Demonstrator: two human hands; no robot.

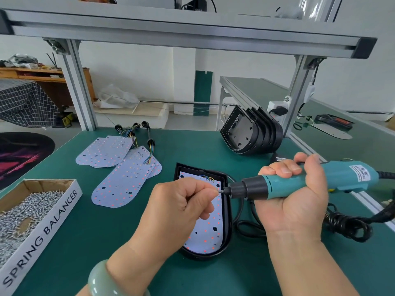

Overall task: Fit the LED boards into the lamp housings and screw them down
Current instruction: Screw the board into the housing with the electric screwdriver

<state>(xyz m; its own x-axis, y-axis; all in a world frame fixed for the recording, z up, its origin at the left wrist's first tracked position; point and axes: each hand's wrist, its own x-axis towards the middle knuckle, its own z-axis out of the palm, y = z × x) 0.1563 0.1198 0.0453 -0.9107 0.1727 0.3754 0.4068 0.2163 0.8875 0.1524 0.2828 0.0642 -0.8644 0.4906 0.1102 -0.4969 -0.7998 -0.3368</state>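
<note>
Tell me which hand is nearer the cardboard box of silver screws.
Left. The left hand, pinching at the bit, is right of the cardboard box; the right hand, gripping the teal electric screwdriver, is farther right.

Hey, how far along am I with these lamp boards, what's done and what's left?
Done: one LED board lies in the housing before you. In hand: your right hand holds the screwdriver while your left hand pinches what looks like a screw at its bit; no driven screws are discernible. Left: the loose boards on the mat and the stack of empty housings remain unfitted.
</note>
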